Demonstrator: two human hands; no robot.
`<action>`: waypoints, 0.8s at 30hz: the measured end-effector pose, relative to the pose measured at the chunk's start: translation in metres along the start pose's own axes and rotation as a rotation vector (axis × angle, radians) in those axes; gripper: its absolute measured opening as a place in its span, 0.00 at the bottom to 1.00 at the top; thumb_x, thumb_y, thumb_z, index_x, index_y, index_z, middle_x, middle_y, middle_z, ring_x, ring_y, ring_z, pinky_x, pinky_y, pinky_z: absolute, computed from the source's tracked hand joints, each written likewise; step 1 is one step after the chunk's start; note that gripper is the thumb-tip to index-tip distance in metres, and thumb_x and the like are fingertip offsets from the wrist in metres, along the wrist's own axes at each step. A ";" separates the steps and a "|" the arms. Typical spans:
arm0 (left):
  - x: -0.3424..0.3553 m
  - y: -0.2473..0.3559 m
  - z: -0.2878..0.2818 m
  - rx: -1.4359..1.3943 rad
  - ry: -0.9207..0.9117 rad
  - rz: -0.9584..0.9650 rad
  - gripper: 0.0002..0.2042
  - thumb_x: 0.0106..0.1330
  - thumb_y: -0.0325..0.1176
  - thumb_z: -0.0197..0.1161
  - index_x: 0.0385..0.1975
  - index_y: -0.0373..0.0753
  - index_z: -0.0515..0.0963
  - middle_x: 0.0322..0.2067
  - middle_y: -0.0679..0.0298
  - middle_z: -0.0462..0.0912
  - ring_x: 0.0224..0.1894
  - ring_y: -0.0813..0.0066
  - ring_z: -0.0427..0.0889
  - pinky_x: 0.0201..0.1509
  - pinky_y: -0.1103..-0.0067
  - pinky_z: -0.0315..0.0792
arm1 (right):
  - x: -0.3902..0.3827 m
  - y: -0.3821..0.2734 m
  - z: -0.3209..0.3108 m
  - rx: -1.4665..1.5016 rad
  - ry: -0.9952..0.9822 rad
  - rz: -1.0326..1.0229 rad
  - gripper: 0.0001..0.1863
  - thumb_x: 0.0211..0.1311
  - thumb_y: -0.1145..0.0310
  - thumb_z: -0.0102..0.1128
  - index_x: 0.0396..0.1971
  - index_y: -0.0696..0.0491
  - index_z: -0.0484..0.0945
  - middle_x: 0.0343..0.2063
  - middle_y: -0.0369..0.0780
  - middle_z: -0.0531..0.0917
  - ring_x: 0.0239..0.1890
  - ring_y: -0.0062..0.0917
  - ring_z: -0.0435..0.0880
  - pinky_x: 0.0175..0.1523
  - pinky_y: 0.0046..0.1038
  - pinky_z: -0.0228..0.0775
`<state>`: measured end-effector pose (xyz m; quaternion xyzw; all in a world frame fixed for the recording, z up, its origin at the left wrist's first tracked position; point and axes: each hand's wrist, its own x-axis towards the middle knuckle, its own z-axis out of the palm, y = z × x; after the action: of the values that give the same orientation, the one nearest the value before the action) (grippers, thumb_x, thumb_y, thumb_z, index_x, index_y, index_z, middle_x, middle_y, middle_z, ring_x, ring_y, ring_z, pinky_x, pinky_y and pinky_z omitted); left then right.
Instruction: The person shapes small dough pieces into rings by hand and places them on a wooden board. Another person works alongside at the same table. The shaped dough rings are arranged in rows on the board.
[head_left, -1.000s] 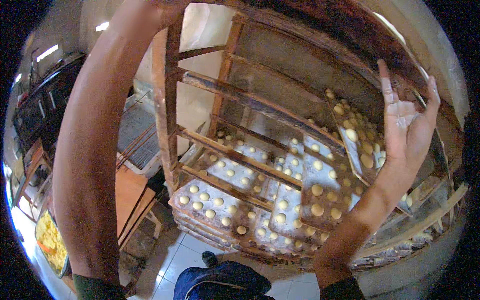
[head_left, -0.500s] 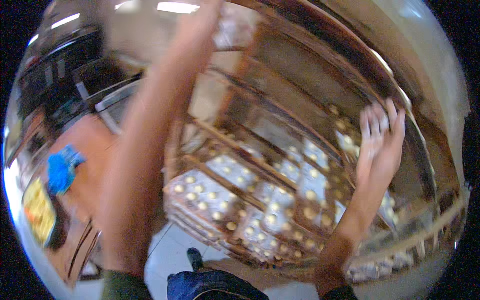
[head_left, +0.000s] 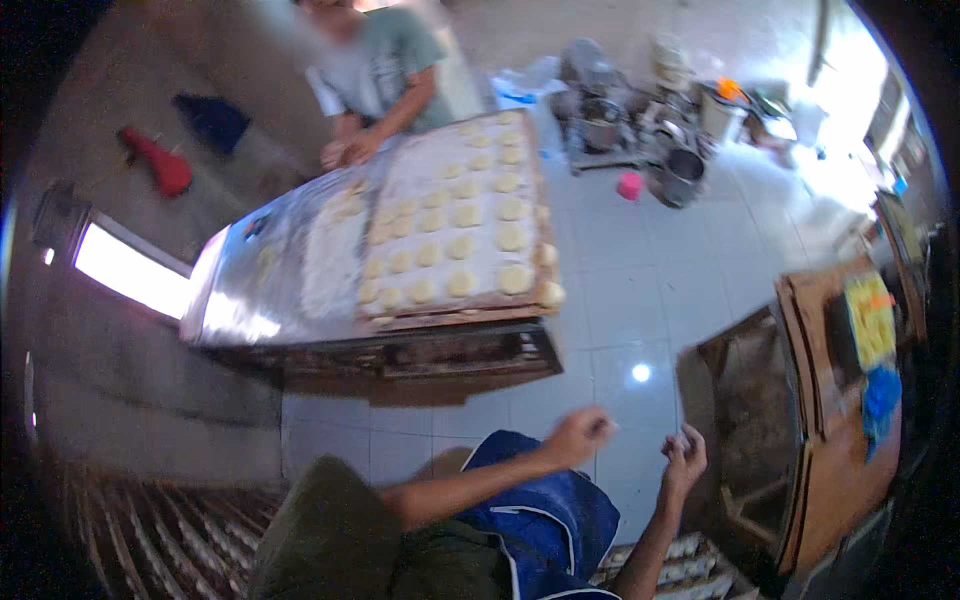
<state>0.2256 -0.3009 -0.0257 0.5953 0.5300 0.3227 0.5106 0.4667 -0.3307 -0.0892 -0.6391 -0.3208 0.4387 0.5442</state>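
My left hand point(head_left: 582, 437) is raised in front of my body, its fingers loosely curled in and nothing visible in them. To its right is my right hand point(head_left: 685, 455), its fingers bent but apart, holding nothing that I can see. Neither hand touches anything. Beyond them stands a worktable point(head_left: 245, 310) with a shiny top. Round pale dough pieces point(head_left: 461, 246) lie in rows on a floured board point(head_left: 405, 165) on its right side. A person point(head_left: 395, 75) stands at the far side, hands together over the tabletop.
At right, a wooden stand point(head_left: 845, 490) carries a blue cloth point(head_left: 880, 395) and a yellow item point(head_left: 870, 325). Pots point(head_left: 683, 172), buckets and a pink cup point(head_left: 630, 185) sit on the tiled floor at the back. Slatted racks point(head_left: 160, 530) fill the lower left.
My view has turned from the racks of dough pieces to the worktable and the person. Both hands, stretched over the rack before, are now drawn in before my body.
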 end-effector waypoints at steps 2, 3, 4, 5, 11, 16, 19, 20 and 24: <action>-0.019 -0.017 -0.108 0.154 0.563 -0.001 0.07 0.64 0.33 0.62 0.31 0.36 0.79 0.30 0.58 0.82 0.37 0.66 0.82 0.42 0.71 0.75 | 0.006 -0.056 0.102 0.021 -0.258 -0.114 0.12 0.63 0.76 0.58 0.46 0.57 0.76 0.34 0.39 0.82 0.35 0.20 0.80 0.42 0.24 0.75; -0.027 -0.023 -0.167 0.322 0.755 0.151 0.06 0.64 0.32 0.62 0.31 0.36 0.79 0.30 0.57 0.81 0.36 0.62 0.81 0.43 0.70 0.74 | 0.004 -0.072 0.151 -0.029 -0.329 -0.171 0.11 0.63 0.76 0.58 0.45 0.57 0.76 0.35 0.40 0.82 0.36 0.23 0.81 0.44 0.26 0.75; -0.037 -0.040 -0.215 0.499 0.985 0.221 0.06 0.64 0.31 0.61 0.31 0.35 0.78 0.31 0.56 0.80 0.36 0.60 0.79 0.44 0.69 0.72 | -0.003 -0.078 0.196 -0.079 -0.416 -0.217 0.10 0.63 0.76 0.58 0.44 0.58 0.77 0.36 0.42 0.83 0.37 0.27 0.82 0.45 0.28 0.75; -0.042 -0.056 -0.262 0.542 1.089 0.157 0.06 0.64 0.31 0.61 0.33 0.34 0.77 0.32 0.53 0.79 0.36 0.56 0.78 0.46 0.69 0.72 | -0.009 -0.090 0.242 -0.171 -0.516 -0.422 0.11 0.61 0.76 0.58 0.44 0.58 0.76 0.37 0.45 0.83 0.38 0.32 0.82 0.46 0.31 0.75; -0.015 -0.153 -0.439 0.851 0.982 0.087 0.10 0.63 0.29 0.56 0.41 0.33 0.77 0.40 0.48 0.80 0.48 0.46 0.77 0.54 0.60 0.70 | -0.072 -0.094 0.484 -0.498 -0.797 -1.086 0.14 0.52 0.79 0.56 0.41 0.59 0.76 0.41 0.51 0.79 0.48 0.51 0.76 0.53 0.46 0.68; -0.010 -0.134 -0.458 0.773 0.589 -0.045 0.15 0.55 0.23 0.57 0.44 0.32 0.74 0.42 0.47 0.79 0.47 0.48 0.78 0.52 0.61 0.72 | -0.094 -0.059 0.563 -0.869 -0.752 -0.899 0.12 0.50 0.77 0.58 0.38 0.58 0.75 0.40 0.52 0.77 0.51 0.53 0.71 0.56 0.48 0.63; -0.020 -0.140 -0.459 0.573 0.600 0.143 0.09 0.54 0.26 0.64 0.35 0.34 0.76 0.36 0.49 0.78 0.40 0.46 0.79 0.44 0.62 0.73 | -0.111 -0.097 0.574 -0.983 -0.625 -0.590 0.11 0.50 0.73 0.63 0.34 0.58 0.75 0.38 0.49 0.79 0.51 0.48 0.73 0.56 0.45 0.64; -0.034 -0.128 -0.464 0.338 0.595 0.129 0.10 0.53 0.26 0.66 0.35 0.34 0.76 0.36 0.50 0.79 0.40 0.47 0.79 0.44 0.64 0.73 | -0.112 -0.101 0.575 -1.018 -0.638 -0.586 0.11 0.50 0.72 0.64 0.33 0.58 0.75 0.37 0.48 0.80 0.49 0.47 0.75 0.54 0.44 0.66; -0.088 -0.128 -0.543 0.006 0.808 0.034 0.16 0.52 0.28 0.69 0.41 0.36 0.75 0.36 0.53 0.80 0.39 0.51 0.80 0.43 0.67 0.74 | -0.134 -0.106 0.598 -0.780 -0.763 -0.327 0.13 0.52 0.68 0.70 0.32 0.57 0.75 0.31 0.45 0.83 0.38 0.39 0.83 0.43 0.36 0.74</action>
<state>-0.3359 -0.2516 0.0139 0.4306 0.6791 0.5376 0.2538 -0.1253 -0.1804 0.0286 -0.5311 -0.7277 0.3975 0.1743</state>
